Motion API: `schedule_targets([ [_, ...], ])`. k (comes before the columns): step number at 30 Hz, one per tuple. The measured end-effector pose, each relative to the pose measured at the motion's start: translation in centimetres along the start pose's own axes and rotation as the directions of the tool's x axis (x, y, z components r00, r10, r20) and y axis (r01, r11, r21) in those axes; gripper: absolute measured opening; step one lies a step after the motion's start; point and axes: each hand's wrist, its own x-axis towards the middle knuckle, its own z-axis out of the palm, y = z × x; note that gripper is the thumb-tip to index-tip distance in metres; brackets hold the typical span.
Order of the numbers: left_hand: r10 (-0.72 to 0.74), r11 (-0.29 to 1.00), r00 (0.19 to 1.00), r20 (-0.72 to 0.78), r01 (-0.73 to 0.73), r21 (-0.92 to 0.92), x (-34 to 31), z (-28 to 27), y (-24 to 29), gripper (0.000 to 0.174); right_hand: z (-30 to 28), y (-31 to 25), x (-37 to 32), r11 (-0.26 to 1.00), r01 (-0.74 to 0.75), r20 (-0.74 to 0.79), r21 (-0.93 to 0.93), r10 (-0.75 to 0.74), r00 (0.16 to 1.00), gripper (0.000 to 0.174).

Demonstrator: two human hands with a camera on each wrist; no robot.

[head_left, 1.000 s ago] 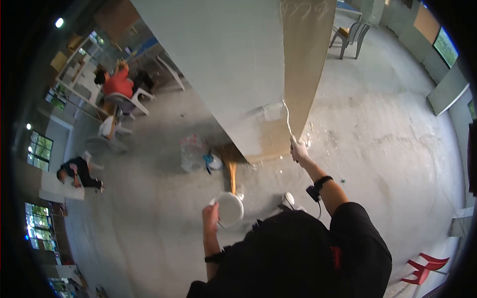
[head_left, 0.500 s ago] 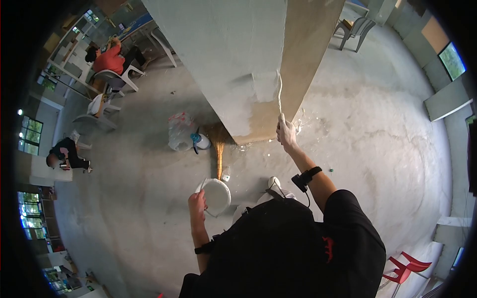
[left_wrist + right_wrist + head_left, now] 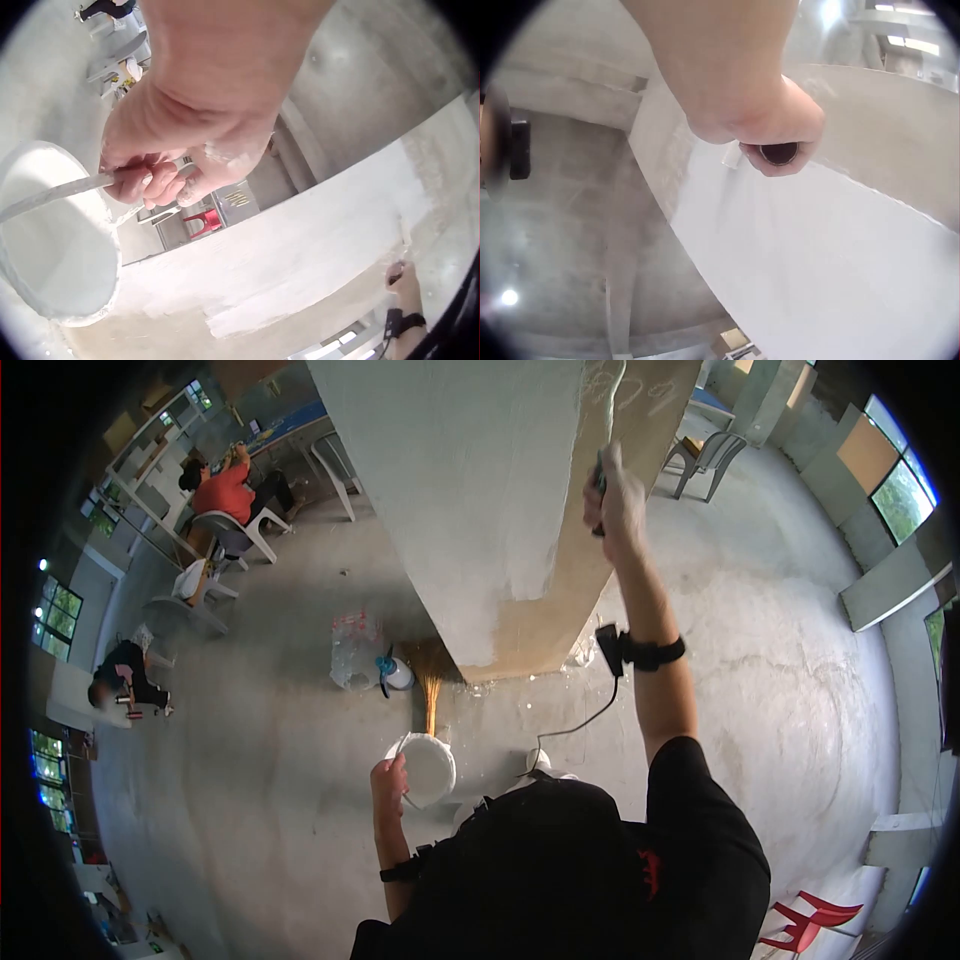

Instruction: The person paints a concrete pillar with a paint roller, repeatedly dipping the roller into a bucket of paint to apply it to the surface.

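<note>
My right hand (image 3: pixel 617 505) grips the dark handle (image 3: pixel 600 488) of a paint roller, raised along the pillar (image 3: pixel 450 480). The roller's pale bent rod (image 3: pixel 612 405) runs up out of the head view. In the right wrist view the white roller head (image 3: pixel 733 155) shows past the fingers, close to the painted face. White paint covers most of that face; a bare tan strip runs down its right side and along the bottom. Low on the left, my left hand (image 3: pixel 388 785) holds a white bucket (image 3: pixel 453 768) by its wire handle (image 3: pixel 60 196), fingers curled round it. White paint is inside.
A straw broom (image 3: pixel 431 705), a blue-and-white bottle (image 3: pixel 397 673) and a clear plastic bag (image 3: pixel 355 650) are by the pillar's foot. A seated person in red (image 3: pixel 222 495) and another person (image 3: pixel 130 678) are at left. A red chair (image 3: pixel 810 922) stands lower right.
My right hand has travelled from low on the pillar to much higher up, taking the roller out of the head view's top. My left hand keeps hold of the bucket.
</note>
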Motion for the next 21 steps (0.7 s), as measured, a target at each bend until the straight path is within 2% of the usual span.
schedule_targets([
  [2,-0.033,0.999,0.999,0.006,0.033,0.015,0.2,0.0,0.3,0.027,0.7,-3.8,2.4,0.997,0.077,0.012,-0.009,-0.077,0.997,0.05],
  [6,0.03,0.999,0.999,0.026,-0.031,0.035,1.1,-0.2,0.1,0.026,2.3,-11.2,5.9,0.976,0.208,0.021,-0.07,-0.207,0.978,0.048],
  [9,0.051,0.999,0.999,0.014,-0.051,0.009,1.4,-0.3,0.6,0.025,2.6,-15.3,7.7,0.969,0.244,0.028,-0.044,-0.243,0.97,0.044],
  [10,0.044,0.999,0.999,-0.004,-0.044,0.029,1.8,-0.4,0.5,0.025,2.7,-15.9,7.8,0.976,0.215,0.017,-0.038,-0.214,0.977,0.043],
  [13,0.049,0.999,0.999,0.002,-0.049,0.022,2.7,-0.9,0.2,0.023,1.6,-13.7,9.1,0.959,0.263,0.065,-0.105,-0.257,0.964,0.048],
  [14,0.053,0.998,0.999,-0.005,-0.053,0.037,2.7,-1.0,0.2,0.023,1.7,-12.8,8.3,0.955,0.266,0.03,-0.132,-0.265,0.964,0.047],
  [16,0.053,0.997,0.998,-0.016,-0.052,0.049,2.2,-0.6,0.6,0.022,0.6,-10.4,7.4,0.974,0.177,0.003,-0.139,-0.178,0.984,0.048],
  [21,0.068,0.995,0.998,-0.015,-0.066,0.078,2.9,-1.0,-0.2,0.02,-1.3,-3.1,3.8,0.986,0.068,-0.008,-0.149,-0.07,0.998,0.051],
])
